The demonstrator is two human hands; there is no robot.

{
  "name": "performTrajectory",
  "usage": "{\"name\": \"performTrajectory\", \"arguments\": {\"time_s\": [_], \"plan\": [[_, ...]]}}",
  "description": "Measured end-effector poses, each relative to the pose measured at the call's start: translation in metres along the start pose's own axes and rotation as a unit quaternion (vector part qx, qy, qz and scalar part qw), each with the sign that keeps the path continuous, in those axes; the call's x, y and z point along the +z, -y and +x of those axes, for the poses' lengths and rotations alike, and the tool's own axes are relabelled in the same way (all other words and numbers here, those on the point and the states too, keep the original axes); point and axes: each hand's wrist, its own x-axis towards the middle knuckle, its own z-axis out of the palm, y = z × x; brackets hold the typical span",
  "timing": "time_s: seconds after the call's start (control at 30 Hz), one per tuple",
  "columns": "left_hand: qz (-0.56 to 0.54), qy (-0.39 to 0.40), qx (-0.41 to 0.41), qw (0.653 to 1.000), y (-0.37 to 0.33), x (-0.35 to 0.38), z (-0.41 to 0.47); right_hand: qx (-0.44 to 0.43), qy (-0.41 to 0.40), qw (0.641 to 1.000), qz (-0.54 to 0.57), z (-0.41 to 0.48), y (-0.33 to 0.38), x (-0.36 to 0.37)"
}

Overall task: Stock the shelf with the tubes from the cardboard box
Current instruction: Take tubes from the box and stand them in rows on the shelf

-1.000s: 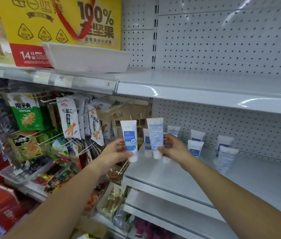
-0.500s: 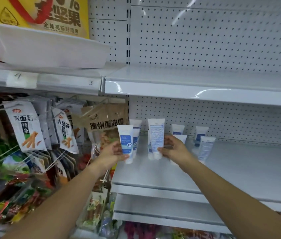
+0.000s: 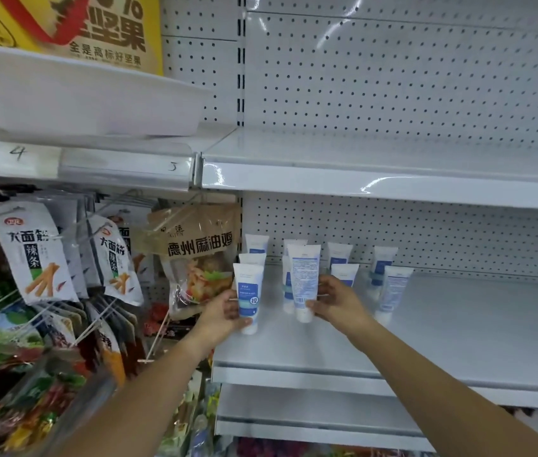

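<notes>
yellow cardboard box up top (image 3: 63, 28): big "坚果", then "全是高标好坚果" under it
clear shelf-edge strip (image 3: 96, 166): handwritten "4", then maybe a "5"
white hanging snack bags (image 3: 30, 255): "大面筋 辣条"
brown hanging pouch (image 3: 200, 249): "德州麻油鸡"
white tube with blue label (image 3: 248, 298): "控" in a circle
white tube showing its back (image 3: 304, 282): fine print, way too small to read

Bright overhead light streaks glare along the upper shelf (image 3: 370, 188), my wide-angle view bows at the edges, and the lower-left snack packets (image 3: 30, 407) blur.
</notes>
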Motion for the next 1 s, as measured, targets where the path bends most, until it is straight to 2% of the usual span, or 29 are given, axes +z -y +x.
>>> {"name": "performTrajectory", "arguments": {"time_s": [1.0], "plan": [[0.008, -0.019, 0.009, 1.0, 0.019, 0.013, 0.011, 0.009, 0.004, 0.999, -0.037, 0.004, -0.018, 0.0]]}}
